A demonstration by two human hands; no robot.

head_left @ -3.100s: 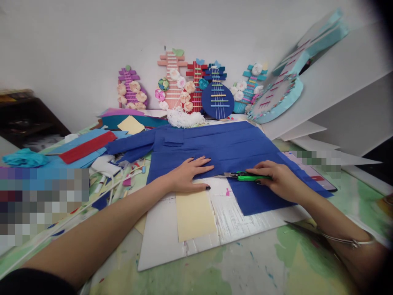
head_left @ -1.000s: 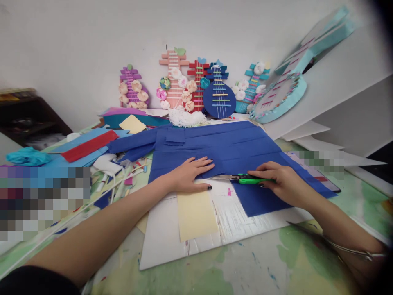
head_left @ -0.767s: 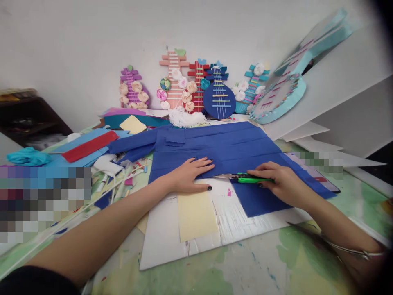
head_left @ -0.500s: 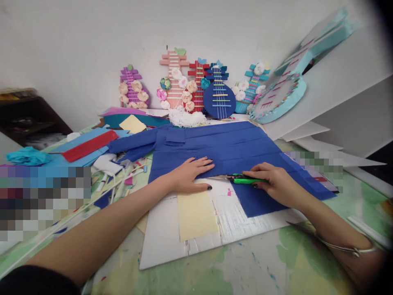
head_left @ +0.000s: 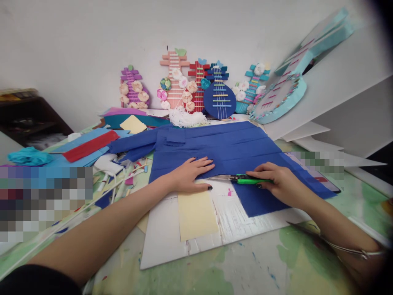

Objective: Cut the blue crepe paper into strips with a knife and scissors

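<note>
The left hand (head_left: 192, 176) lies flat on the blue sheet (head_left: 227, 143), fingers spread and gripping nothing; its thumb reaches past the sheet's near edge toward the yellow card (head_left: 196, 215). The right hand (head_left: 273, 179) grasps the green handle of a knife (head_left: 250, 180). The knife's blade points left, along the near edge of the sheet, its tip close to the left hand, between thumb and forefinger. Whether the blade sits under the sheet's edge is hard to tell.

The sheet spreads across the far part of the white board (head_left: 166, 241), with a flap on the right hanging nearer the person, below the knife. Blue strips (head_left: 135, 143) lie off its left corner. The board rests at an angle on the green, paint-marked surface (head_left: 245, 262), and the card lies on it.

To the left are a red strip (head_left: 90, 146), a white tool (head_left: 109, 164) and mixed scraps. A flat device (head_left: 325, 182) is partly covered by the sheet's right edge. A bracelet (head_left: 346, 248) circles the right wrist, near a dark pointed blade (head_left: 301, 228). Behind, a dark blue lute (head_left: 219, 98) stands among other colourful model instruments, beside white string (head_left: 187, 117).
</note>
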